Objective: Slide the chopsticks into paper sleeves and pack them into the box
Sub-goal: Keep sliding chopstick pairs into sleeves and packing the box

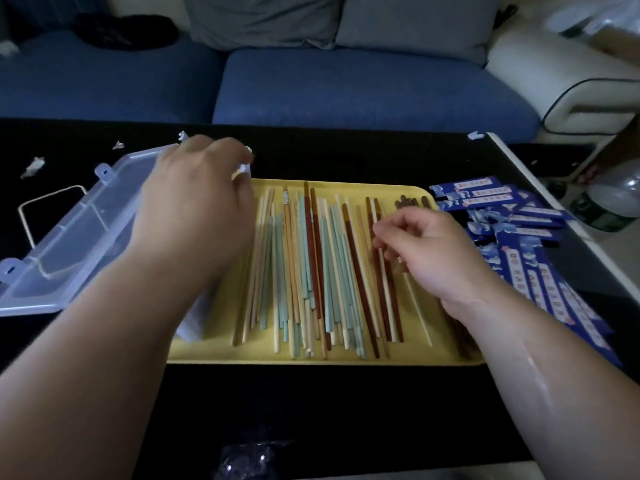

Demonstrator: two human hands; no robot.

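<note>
Several loose chopsticks [311, 271], cream, teal, orange and dark red, lie lengthwise on a yellow tray [277, 355] in the middle of the black table. Blue printed paper sleeves [526, 258] are heaped to the right of the tray. A clear plastic box [69, 233] with its lid open sits at the left. My left hand [194, 202] hovers over the box's right side, fingers closed around something white at its tips; what it is I cannot make out. My right hand [426, 247] rests on the tray's right part, fingertips pinching pale and dark red chopsticks.
White paper scraps [33, 166] lie on the table at the far left. A blue sofa [346, 84] with grey cushions stands behind the table. A plastic bottle [613, 199] lies on the floor to the right. A dark crumpled wrapper [249, 459] sits at the near edge.
</note>
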